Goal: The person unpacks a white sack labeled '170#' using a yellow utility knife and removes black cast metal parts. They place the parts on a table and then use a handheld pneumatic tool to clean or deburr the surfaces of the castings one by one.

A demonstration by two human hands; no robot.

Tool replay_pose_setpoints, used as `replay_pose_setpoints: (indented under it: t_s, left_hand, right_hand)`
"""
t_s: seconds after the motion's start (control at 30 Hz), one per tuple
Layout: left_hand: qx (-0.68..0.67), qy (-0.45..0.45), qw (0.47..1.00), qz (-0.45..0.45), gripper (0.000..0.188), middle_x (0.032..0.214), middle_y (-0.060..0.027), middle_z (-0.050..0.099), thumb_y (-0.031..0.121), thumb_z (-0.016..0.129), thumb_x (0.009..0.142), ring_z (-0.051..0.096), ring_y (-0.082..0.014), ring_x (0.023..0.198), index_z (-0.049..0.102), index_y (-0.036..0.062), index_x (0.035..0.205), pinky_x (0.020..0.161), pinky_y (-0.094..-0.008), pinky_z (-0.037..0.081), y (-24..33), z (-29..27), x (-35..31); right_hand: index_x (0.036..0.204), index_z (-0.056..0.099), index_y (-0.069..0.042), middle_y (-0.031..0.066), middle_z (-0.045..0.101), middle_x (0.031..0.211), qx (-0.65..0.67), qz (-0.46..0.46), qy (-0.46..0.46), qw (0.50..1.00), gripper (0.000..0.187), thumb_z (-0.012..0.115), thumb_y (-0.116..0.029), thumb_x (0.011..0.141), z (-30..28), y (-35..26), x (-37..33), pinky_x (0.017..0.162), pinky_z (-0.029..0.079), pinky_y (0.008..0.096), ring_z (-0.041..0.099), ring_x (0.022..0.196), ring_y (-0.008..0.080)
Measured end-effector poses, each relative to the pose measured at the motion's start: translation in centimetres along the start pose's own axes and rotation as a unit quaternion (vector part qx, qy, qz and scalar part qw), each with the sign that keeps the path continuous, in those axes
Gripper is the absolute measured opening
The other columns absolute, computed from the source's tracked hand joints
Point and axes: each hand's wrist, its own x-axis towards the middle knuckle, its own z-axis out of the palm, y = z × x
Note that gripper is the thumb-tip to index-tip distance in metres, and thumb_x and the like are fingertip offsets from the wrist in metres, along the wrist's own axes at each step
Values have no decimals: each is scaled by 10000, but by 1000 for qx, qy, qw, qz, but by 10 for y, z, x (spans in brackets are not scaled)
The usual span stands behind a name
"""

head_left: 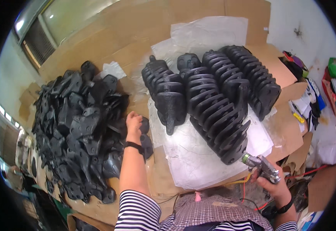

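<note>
In my right hand (271, 184) is a metal spray gun (266, 169) with a green ring at its nozzle, pointing toward the rows of black parts. My left hand (134, 122) is at the right edge of a heap of black molded parts (75, 119), its fingers curled in; what they hold, if anything, is hidden. Beside that hand lie two rounded black pieces (147, 146). On the white sheeting, similar black parts stand stacked in overlapping rows, the nearest row (214, 111) ending close to the nozzle. A shorter stack (170, 100) stands to its left.
Brown cardboard (114, 34) covers the table and rises behind it. White plastic sheeting (191, 165) lies under the stacks. A yellow hose (245, 179) and a red hose (306, 171) run near the right hand. Bags and a yellow-handled tool (298, 117) are at the right wall.
</note>
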Motion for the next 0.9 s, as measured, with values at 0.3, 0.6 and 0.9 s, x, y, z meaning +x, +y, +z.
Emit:
replay_pose_setpoints:
  t_s: [0.3, 0.6, 0.9]
  left_hand:
    - [104, -217, 970, -37, 540, 1213, -93, 545, -62, 518, 799, 595, -174, 625, 467, 45, 1326, 586, -309, 511, -6, 87, 71]
    - [-251, -87, 950, 165, 351, 928, -42, 573, 19, 601, 853, 587, -152, 748, 488, 28, 1185, 651, -292, 506, 79, -20, 53]
    - [14, -114, 990, -80, 496, 1173, -29, 554, 143, 585, 809, 533, -186, 1003, 490, 147, 1296, 802, -382, 427, -88, 12, 106]
  right_hand:
    - [1307, 466, 9, 71, 651, 965, -81, 45, -22, 995, 584, 732, -71, 794, 55, -5, 21, 807, 501, 295, 629, 885, 143]
    - [1309, 469, -11, 101, 650, 932, -40, -5, 55, 998, 590, 733, -61, 784, 81, -12, 28, 753, 523, 323, 643, 843, 178]
    - [1268, 504, 6, 97, 657, 893, -88, 34, 29, 995, 567, 743, -114, 768, 89, -19, 28, 743, 511, 307, 639, 806, 161]
